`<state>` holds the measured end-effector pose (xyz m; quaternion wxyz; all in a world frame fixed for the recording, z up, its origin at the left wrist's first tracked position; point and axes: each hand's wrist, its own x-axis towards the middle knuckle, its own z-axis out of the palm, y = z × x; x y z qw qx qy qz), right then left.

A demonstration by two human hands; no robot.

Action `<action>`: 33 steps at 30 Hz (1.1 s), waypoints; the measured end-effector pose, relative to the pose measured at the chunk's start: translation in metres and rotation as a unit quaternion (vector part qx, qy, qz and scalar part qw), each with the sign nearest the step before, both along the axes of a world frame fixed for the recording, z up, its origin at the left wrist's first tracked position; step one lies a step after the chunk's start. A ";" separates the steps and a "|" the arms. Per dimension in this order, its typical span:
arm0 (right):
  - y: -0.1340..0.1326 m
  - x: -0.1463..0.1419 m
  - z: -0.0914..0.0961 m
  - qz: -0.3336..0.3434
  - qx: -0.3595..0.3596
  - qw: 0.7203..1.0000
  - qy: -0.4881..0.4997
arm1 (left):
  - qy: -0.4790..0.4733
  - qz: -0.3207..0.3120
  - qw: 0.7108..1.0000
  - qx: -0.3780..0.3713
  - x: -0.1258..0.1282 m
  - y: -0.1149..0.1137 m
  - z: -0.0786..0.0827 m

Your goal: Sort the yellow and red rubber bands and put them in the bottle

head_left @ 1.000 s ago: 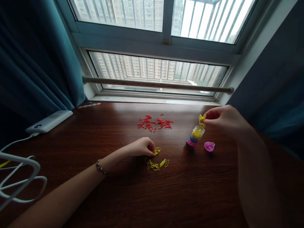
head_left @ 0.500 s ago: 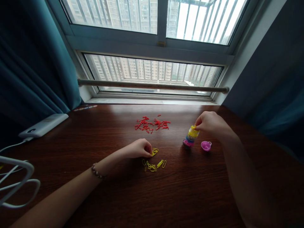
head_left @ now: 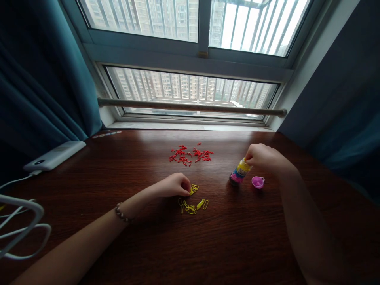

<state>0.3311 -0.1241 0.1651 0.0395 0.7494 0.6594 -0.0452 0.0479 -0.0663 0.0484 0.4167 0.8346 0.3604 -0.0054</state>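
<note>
Our right fingers (head_left: 248,156), grip hidden, meet the clear jar (head_left: 239,174); left of it, our left fingers (head_left: 186,187) pinch thin yellow loops (head_left: 194,189).

Big window (head_left: 190,59) up front, bar (head_left: 190,105) across the lower pane (head_left: 142,85), pale high-rises (head_left: 184,85) outside. Teal curtain (head_left: 44,71) on the left, right side's pretty dim. Daylight's kinda glaring off the far edge of the dark wood table (head_left: 208,245).
</note>
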 end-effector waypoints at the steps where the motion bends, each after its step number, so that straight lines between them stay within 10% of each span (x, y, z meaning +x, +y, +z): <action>1: 0.000 0.003 -0.001 0.015 -0.008 1.000 0.010 | 0.000 0.000 1.000 0.001 0.000 0.000 0.000; 33: -0.002 0.010 0.008 0.027 0.084 0.993 0.081 | -0.123 -0.012 0.992 0.038 0.003 -0.001 -0.016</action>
